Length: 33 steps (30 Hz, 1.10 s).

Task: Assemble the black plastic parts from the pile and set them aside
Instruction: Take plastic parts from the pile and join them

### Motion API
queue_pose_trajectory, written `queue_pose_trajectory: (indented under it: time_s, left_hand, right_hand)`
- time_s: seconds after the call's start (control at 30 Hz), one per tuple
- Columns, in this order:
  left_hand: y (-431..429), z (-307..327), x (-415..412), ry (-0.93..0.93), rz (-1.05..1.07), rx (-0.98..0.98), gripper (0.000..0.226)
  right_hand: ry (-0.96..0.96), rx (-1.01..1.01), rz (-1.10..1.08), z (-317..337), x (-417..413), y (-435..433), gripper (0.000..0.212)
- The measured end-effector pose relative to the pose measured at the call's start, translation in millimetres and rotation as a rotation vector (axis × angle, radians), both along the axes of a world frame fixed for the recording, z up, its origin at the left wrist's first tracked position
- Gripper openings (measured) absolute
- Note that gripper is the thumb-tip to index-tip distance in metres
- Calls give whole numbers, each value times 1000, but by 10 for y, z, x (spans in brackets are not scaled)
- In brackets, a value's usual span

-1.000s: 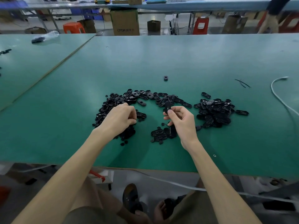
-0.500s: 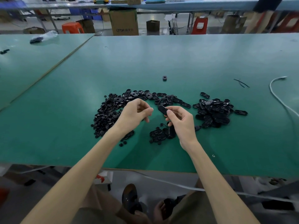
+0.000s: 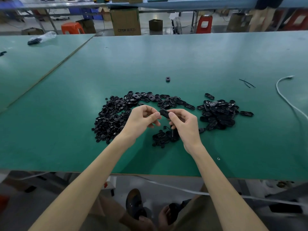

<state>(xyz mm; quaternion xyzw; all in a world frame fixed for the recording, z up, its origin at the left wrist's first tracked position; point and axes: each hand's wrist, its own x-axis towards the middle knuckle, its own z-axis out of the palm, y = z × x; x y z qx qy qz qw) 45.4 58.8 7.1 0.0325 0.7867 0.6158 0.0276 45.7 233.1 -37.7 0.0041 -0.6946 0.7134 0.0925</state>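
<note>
— Where is the piece being worked on?
— A black oval part (image 3: 164,112) is held above the green surface (image 3: 166,55), between the two hands.
— Which way does it lie?
— Its long axis runs nearly left to right, with the left end a touch farther from the person.
— And the hands?
— The right hand (image 3: 185,125) pinches its right end, thumb on top and fingers curled under. The left hand (image 3: 141,120) has its thumb pressed to its forefinger at the part's left end. I cannot tell whether a small piece sits in that pinch.
— What else is there?
— A large pile (image 3: 110,120) lies to the left and a smaller heap (image 3: 218,114) to the right. A small cluster (image 3: 162,137) lies beside the right wrist, and a lone part (image 3: 168,79) lies farther off.
</note>
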Motion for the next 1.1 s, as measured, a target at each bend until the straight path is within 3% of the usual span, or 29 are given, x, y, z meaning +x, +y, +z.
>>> queue_pose_trajectory:
  time_s: [0.37,0.67,1.1]
  left_hand:
    - [-4,-6,12,-10,30,-18,14]
    - [129,-119,3,174,122,-341,6]
    - [229,-185,39,246,258,-532,12]
  right_hand:
    - [-1,-13,16,-12,-7,6,10]
    - [17,-23,41,-13,-5,13,9]
    - [15,17,79,-13,-6,12,10]
